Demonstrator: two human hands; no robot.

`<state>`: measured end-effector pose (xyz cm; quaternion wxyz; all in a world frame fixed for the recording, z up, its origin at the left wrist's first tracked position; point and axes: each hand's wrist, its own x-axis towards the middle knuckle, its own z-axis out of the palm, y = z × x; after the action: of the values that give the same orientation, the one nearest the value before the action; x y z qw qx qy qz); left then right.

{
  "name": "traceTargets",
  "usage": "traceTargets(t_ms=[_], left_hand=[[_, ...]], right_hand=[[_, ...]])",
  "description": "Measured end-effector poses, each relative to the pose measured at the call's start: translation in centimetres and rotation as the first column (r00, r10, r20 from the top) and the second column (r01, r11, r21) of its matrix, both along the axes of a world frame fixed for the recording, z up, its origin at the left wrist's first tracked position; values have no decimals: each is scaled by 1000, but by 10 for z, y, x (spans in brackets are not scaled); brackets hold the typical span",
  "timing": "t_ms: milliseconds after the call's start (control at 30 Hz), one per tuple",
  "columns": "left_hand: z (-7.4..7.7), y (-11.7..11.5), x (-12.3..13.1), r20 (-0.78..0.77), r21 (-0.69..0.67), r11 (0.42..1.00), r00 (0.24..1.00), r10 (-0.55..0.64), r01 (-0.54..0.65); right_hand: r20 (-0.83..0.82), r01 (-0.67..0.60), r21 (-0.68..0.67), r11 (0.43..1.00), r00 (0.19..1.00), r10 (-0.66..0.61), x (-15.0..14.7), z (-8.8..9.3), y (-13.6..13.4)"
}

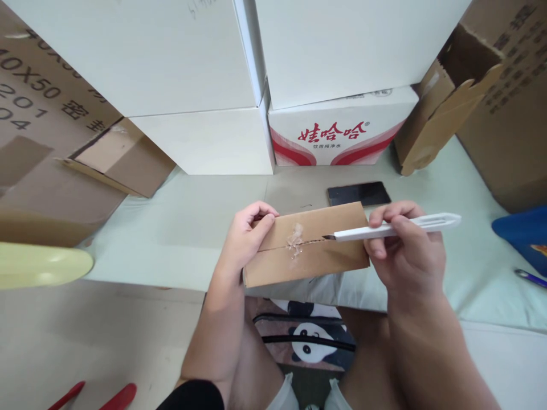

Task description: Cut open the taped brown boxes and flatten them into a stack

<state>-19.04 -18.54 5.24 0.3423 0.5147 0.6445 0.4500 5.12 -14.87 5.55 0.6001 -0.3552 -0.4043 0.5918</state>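
A small brown cardboard box (307, 262) lies on the pale green table (183, 228) in front of me, its taped centre seam facing up with crumpled clear tape in the middle. My left hand (245, 236) grips the box's left end, fingers curled over its top edge. My right hand (404, 250) is closed on a white plastic box cutter (397, 226). The cutter's small blade tip rests on the seam near the box's right side.
A black phone (359, 193) lies just behind the box. White cartons (213, 142) and a red-printed water case (342, 134) stand at the back, brown boxes (47, 142) at both sides. A blue item (523, 233) and a pen (530, 277) sit at right, a yellow plate (40, 263) at left.
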Motion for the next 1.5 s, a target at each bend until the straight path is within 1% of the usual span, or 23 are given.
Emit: traceTargets(t_ms=[100, 200, 333, 433, 567, 800, 867, 967, 1067, 1200, 1300, 1433, 1500], left_hand=[[1, 0, 0, -2, -4, 1000, 1000, 0, 0], [0, 0, 0, -3, -3, 1000, 1000, -3, 3], [-1, 1, 0, 6, 2, 1000, 1000, -6, 6], [-1, 1, 0, 6, 5, 1000, 1000, -8, 8], [-1, 1, 0, 18, 3, 1000, 1000, -9, 9], [0, 0, 0, 24, 1, 1000, 1000, -9, 9], [-1, 0, -1, 25, 6, 1000, 1000, -12, 12], [-2, 0, -1, 22, 7, 1000, 1000, -18, 18], [-2, 0, -2, 14, 10, 1000, 1000, -26, 26], [-2, 0, -2, 5, 15, 999, 1000, -28, 28], [-2, 0, -1, 3, 13, 1000, 1000, -24, 24], [-2, -1, -1, -2, 12, 999, 1000, -30, 30], [-2, -1, -1, -4, 16, 999, 1000, -31, 31]], right_hand=[[46, 35, 3, 999, 998, -35, 0, -2, 1], [29, 23, -12, 1000, 999, -22, 1, -1, 0], [24, -85, -10, 996, 996, 85, 4, 3, -5], [72, -147, 35, 989, 987, 144, 4, 6, -9], [73, -198, 98, 975, 979, 191, 4, 5, -14], [173, -123, 81, 989, 979, 108, 3, -1, -19], [203, -158, 95, 983, 970, 136, 0, 1, -21], [226, -250, 92, 964, 948, 224, -4, 6, -25], [204, -306, 68, 949, 936, 287, -7, 9, -29], [168, -369, 39, 928, 918, 358, -11, 7, -30], [139, -355, 40, 934, 928, 347, -13, 4, -30], [79, -274, 64, 960, 960, 268, -15, 4, -32], [87, -274, 46, 960, 959, 270, -16, 5, -32]])
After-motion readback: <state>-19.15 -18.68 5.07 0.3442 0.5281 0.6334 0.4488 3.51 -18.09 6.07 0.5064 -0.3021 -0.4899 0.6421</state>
